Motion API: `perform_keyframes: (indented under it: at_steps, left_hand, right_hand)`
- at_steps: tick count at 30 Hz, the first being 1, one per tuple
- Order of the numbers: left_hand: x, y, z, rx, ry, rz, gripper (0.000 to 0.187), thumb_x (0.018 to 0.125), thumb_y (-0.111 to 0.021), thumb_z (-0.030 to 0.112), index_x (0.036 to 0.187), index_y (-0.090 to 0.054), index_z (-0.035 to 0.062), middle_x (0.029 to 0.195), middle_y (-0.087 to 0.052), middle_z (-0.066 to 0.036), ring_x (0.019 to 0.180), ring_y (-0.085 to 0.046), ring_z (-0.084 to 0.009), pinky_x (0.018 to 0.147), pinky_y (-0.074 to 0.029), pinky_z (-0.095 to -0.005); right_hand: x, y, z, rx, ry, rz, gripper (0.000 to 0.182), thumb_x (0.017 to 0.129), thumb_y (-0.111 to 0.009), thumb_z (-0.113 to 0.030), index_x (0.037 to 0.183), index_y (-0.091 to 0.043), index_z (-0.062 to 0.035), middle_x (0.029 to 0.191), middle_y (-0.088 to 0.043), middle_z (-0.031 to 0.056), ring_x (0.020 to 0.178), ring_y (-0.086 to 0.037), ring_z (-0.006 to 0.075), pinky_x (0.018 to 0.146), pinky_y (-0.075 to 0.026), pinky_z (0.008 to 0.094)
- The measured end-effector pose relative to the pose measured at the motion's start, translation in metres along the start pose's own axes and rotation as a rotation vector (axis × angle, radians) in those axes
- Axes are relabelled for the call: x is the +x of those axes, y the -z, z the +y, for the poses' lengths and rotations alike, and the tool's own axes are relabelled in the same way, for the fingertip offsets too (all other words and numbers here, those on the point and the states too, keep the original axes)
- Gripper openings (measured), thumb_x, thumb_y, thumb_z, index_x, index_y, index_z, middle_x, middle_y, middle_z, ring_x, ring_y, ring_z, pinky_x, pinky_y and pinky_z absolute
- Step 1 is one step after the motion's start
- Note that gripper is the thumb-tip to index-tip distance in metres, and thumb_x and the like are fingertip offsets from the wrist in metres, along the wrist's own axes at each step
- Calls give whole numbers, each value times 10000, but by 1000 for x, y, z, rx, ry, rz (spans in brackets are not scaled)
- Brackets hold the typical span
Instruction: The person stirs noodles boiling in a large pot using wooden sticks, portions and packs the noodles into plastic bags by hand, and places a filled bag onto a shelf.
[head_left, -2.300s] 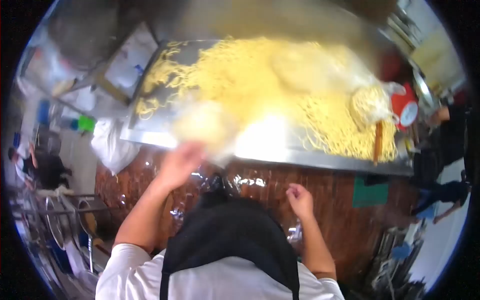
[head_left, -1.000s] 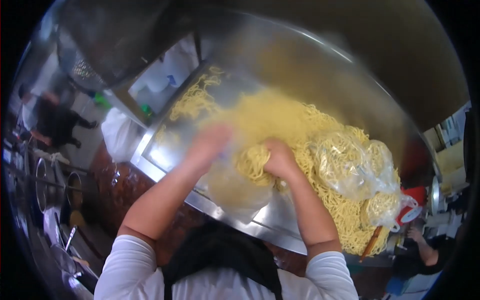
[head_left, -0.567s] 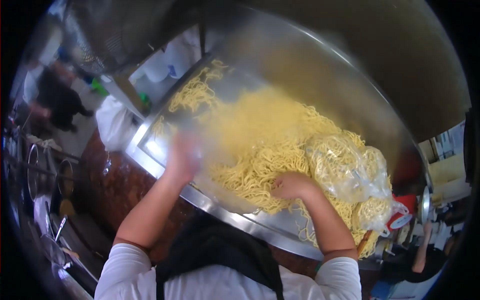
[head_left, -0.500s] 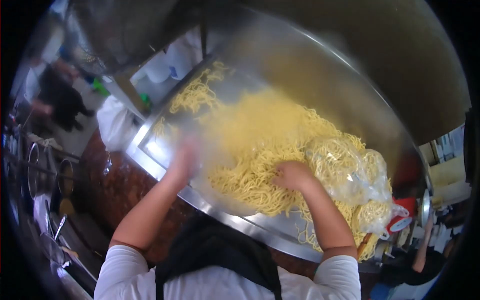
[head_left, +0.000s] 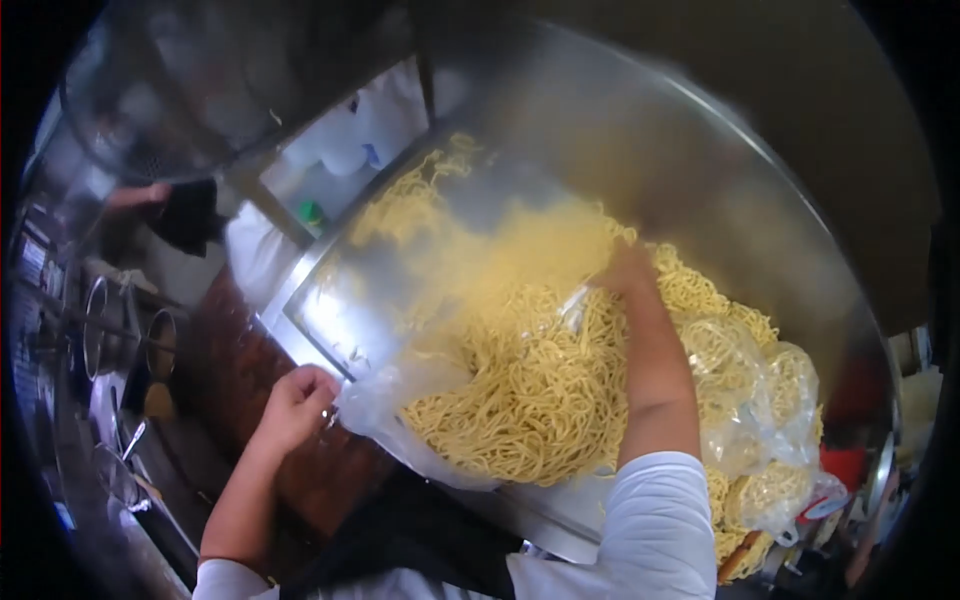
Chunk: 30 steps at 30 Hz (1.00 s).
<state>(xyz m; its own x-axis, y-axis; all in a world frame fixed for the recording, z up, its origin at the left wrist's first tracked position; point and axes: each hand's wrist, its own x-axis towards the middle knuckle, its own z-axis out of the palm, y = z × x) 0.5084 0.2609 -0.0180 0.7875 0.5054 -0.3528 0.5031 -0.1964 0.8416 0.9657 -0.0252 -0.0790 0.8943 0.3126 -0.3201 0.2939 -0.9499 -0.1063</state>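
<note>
Partly blurred, left hand (head_left: 297, 403) pinching clear bag (head_left: 400, 400) edge, right hand (head_left: 625, 270) grip unclear among noodles (head_left: 520, 390)

Motion blur is smearing the noodles (head_left: 520, 250) at the tray's (head_left: 330, 320) far side into a yellow haze. The right hand (head_left: 625, 272) is sinking into the pile, its fingers hidden. The frame's bottom edge is cutting off the bagged noodles (head_left: 770, 410) at the tray's right corner. A co-worker (head_left: 170, 210) is showing only as a blurred dark shape.
</note>
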Motion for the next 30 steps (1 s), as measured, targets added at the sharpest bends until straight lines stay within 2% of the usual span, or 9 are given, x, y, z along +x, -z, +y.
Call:
perform_keyframes:
  at_steps: [2, 4, 8, 13, 15, 18, 25, 27, 30]
  left_hand:
    - [-12, -37, 29, -190, -319, 137, 458, 782, -727, 242, 1136, -547, 14, 1035, -599, -62, 911, -572, -139, 811, -479, -313]
    - [-23, -52, 70, 382, -457, 79, 633, 739, -756, 296, 1243, -491, 19, 1130, -584, -140, 951, -612, -246, 844, -489, -356]
    - [-3, -43, 58, 761, -547, 6, 485, 799, -693, 286, 1177, -561, 13, 1078, -610, -200, 963, -611, -342, 842, -491, -395]
    - [17, -46, 24, 67, -153, -132, 231, 887, -557, 191, 869, -685, 1, 887, -676, -145, 879, -642, -276, 768, -502, -362]
    - [28, -54, 24, -263, -332, -87, 297, 955, -520, 274, 926, -645, 6, 791, -638, -29, 670, -586, -157, 620, -471, -283]
    - [29, -71, 100, -726, -8, -70, 278, 963, -509, 282, 862, -604, 42, 734, -591, -5, 649, -545, -108, 628, -448, -233]
    - [56, -73, 100, -458, -259, -285, 192, 889, -626, 243, 930, -555, 70, 748, -537, 43, 632, -483, -59, 590, -402, -212]
    - [43, -38, 104, 114, -456, -350, 493, 758, -760, 228, 1155, -519, 65, 793, -579, -10, 696, -560, -129, 633, -452, -261]
    - [12, -7, 100, 583, -437, -252, 730, 682, -794, 203, 1311, -446, 77, 854, -614, -113, 797, -626, -266, 705, -494, -349]
  right_hand:
    - [-2, -5, 4, 8, -22, 21, 979, 592, -838, -443, 1419, -401, -155, 1502, -266, 222, 1370, -300, 379, 1085, -343, 450]
    - [-1, -19, 15, 121, 101, 65, 718, 633, -806, -387, 1244, -578, -86, 1326, -506, 220, 1228, -490, 345, 998, -430, 408]
    - [-66, -49, 19, 262, 128, 100, 528, 694, -719, -297, 1151, -625, -50, 1112, -647, 201, 1033, -622, 336, 891, -490, 396]
    - [-153, -84, 31, 574, 15, 124, 477, 681, -728, -248, 1106, -642, -48, 1063, -675, 171, 990, -645, 312, 857, -506, 376]
    - [-204, -51, -8, 992, 197, -23, 395, 706, -726, -109, 1085, -640, -40, 880, -676, 117, 763, -649, 181, 746, -511, 278]
    - [-234, -33, -76, 742, 607, -55, 376, 717, -719, -163, 1068, -645, -48, 949, -666, 147, 864, -646, 272, 795, -515, 353]
    - [-263, -28, -187, 495, 807, -267, 397, 787, -624, -252, 1135, -609, -62, 1112, -623, 232, 1036, -605, 362, 887, -473, 424]
    - [-249, -37, -161, 430, 1020, -370, 453, 781, -667, -230, 1209, -598, -96, 1136, -625, 202, 1094, -586, 332, 929, -459, 406]
    - [-221, 14, -116, 460, 721, -350, 592, 719, -754, -245, 1270, -571, -130, 1224, -592, 172, 1146, -558, 322, 974, -448, 382]
